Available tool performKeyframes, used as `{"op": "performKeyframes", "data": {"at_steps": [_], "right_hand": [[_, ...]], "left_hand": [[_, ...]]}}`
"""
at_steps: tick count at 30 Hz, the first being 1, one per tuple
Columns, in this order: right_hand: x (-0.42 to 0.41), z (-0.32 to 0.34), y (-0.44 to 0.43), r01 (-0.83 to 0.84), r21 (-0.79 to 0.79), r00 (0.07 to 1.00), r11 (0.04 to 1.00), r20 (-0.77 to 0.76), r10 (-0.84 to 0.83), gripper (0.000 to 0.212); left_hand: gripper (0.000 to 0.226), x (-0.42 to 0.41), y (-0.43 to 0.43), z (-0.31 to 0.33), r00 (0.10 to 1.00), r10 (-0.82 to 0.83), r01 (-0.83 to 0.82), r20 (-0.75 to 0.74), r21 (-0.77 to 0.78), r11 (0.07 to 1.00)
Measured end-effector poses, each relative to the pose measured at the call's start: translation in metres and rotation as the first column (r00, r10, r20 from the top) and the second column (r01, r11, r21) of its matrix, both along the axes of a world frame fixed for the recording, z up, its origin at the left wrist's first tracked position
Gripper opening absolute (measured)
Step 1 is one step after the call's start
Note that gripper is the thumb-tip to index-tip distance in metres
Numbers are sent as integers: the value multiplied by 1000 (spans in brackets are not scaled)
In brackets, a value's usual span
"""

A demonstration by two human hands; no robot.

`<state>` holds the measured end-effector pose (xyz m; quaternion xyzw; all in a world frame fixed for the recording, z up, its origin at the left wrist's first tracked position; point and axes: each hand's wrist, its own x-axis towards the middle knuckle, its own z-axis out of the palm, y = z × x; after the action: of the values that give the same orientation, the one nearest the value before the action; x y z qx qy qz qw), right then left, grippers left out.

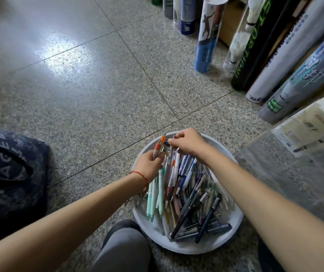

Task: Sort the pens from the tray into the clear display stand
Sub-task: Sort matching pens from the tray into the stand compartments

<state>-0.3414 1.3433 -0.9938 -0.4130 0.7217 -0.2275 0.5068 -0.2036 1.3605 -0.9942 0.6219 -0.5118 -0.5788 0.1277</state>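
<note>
The speckled stone floor (90,91) takes up most of the view and lies open to the left and ahead of the person, crossed only by thin tile joints. The right side is crowded. A row of tall shuttlecock tubes (259,55) leans along the upper right edge, and below them the clear display stand (294,173) stands just beside the tray, its near wall close to the right forearm. A dark patterned bag (10,173) rests on the floor at the left, well apart from the tray. A knee in grey trousers (124,250) comes up against the tray's near-left rim.

The round white tray (186,249) sits on the floor between the forearms, and the pens (186,193) lie heaped in it, mostly pointing away from the person.

Both arms reach forward over the tray. The left hand (149,165) hovers at the tray's far-left rim, fingers curled round a small bundle of orange-trimmed pens (158,147) held upright with their tips above the rim. The right hand (189,142) arches over the far rim, knuckles up, its fingertips pinching what looks like the end of a dark pen (167,142), just beside the bundle's tips. A red string bracelet (139,174) circles the left wrist.
</note>
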Motion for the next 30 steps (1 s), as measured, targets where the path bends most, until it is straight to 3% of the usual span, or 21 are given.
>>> {"op": "performKeyframes", "data": {"at_steps": [5,9,13,18,25,30], "right_hand": [[0,14,7,35,-76,997,996,78,-29,12],[-3,11,13,149,59,947,987,278,-160,15],[-10,10,21,74,139,924,988,363,-120,12],[-14,24,32,21,103,903,994,425,-63,9],[-26,91,50,101,-15,906,995,414,-86,3],[-55,181,65,203,-171,937,964,319,-141,15]], "left_hand": [[13,-2,-3,9,986,0,26,-169,152,988],[13,6,-7,11,986,-3,39,-165,220,975],[13,11,-5,12,990,-19,61,-143,288,956],[12,11,2,27,966,9,101,-259,408,907],[14,-4,15,91,954,-65,173,-294,357,918],[15,-41,18,175,932,-171,239,-318,187,953]]}}
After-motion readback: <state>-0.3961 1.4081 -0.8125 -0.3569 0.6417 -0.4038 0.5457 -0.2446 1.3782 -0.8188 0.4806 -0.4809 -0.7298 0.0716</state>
